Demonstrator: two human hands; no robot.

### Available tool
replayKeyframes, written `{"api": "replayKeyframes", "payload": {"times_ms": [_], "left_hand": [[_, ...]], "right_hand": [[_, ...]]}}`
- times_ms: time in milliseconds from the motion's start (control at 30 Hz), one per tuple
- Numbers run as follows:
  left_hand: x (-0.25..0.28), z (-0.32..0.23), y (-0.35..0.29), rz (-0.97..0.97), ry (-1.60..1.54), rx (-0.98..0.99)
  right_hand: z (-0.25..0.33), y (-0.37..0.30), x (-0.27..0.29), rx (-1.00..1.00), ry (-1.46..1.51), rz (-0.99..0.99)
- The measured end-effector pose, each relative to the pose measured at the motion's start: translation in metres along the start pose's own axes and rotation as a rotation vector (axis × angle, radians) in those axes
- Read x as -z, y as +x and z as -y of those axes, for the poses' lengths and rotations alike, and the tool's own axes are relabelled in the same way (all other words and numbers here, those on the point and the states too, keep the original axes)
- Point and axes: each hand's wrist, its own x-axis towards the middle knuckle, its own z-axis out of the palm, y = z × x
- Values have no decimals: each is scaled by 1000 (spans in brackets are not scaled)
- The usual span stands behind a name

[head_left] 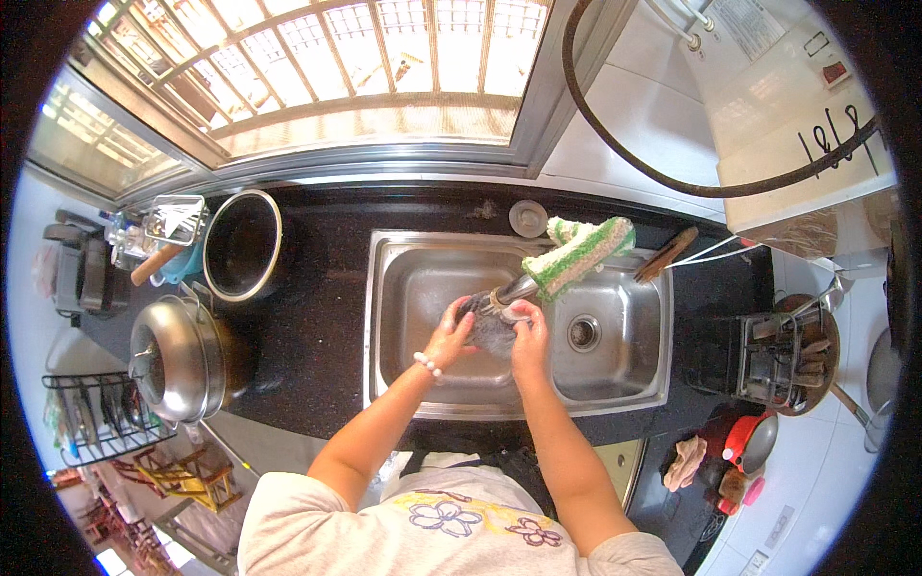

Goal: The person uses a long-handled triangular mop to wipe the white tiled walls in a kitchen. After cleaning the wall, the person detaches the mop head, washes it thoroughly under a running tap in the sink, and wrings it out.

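Observation:
Over the divider of a double steel sink (461,408), my left hand (449,334) and my right hand (528,336) hold a grey, mesh-like piece (494,338) between them. Its kind is hard to make out. The fingers of both hands curl at its sides, the left ones partly on a dark upper part. Right above it, a tan band (497,300) circles the end of the metal faucet spout (519,290). Whether the mesh is fastened to the spout by that band, I cannot tell. A green and white knitted cover (586,257) wraps the faucet behind my right hand.
A small white dish (527,219) stands behind the sink, and a brown brush (667,254) lies at its right back corner. A black pot (242,245) and a lidded steel pot (178,355) stand left. At right is a utensil rack (770,360).

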Motion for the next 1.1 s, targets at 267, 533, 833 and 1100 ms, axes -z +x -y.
{"api": "replayKeyframes", "payload": {"times_ms": [267, 533, 833, 1100], "left_hand": [[-59, -30, 7, -164, 289, -614], [-54, -25, 14, -177, 117, -549], [-54, -17, 20, -320, -71, -425], [-41, -16, 16, -360, 121, -433]], "right_hand": [[25, -16, -39, 282, -275, -191], [26, -9, -39, 286, -286, -17], [12, 12, -48, 187, -383, -101], [-7, 21, -51, 201, -476, -73]]}}
